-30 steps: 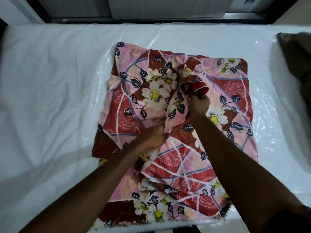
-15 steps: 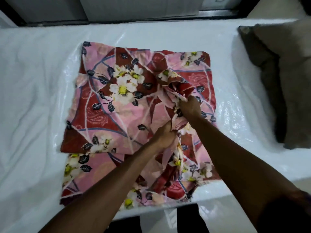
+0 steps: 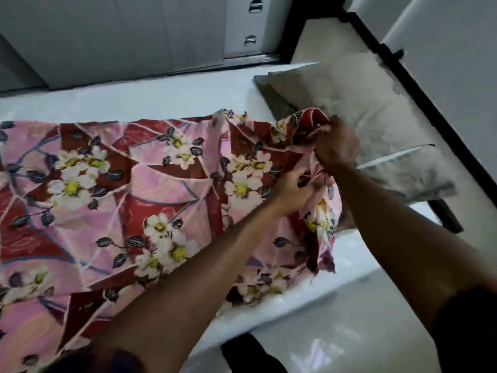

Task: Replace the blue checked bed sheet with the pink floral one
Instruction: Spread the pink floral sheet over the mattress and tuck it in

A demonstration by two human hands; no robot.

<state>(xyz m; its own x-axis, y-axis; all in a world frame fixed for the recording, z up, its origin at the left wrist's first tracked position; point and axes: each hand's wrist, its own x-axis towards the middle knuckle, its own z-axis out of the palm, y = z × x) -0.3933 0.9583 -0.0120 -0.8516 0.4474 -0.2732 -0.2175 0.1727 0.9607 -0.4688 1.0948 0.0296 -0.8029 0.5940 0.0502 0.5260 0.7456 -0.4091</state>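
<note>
The pink floral sheet (image 3: 139,200), pink and red with white flowers, lies partly unfolded across the bare white mattress (image 3: 150,100). My right hand (image 3: 337,146) grips a bunched red edge of the sheet, lifted just above the bed near the pillows. My left hand (image 3: 294,189) pinches a fold of the same sheet a little nearer to me, and a loose corner hangs below it over the bed's edge. No blue checked sheet is in view.
Two grey pillows (image 3: 376,109) lie at the right end of the bed, just beyond my right hand. White cabinets with metal handles (image 3: 251,22) stand behind the bed. Glossy white floor (image 3: 336,332) runs along the near side.
Both hands have carried the gripped part of the sheet to the right, toward the pillows, opening the folded sheet wider across the mattress. The view has swung right.
</note>
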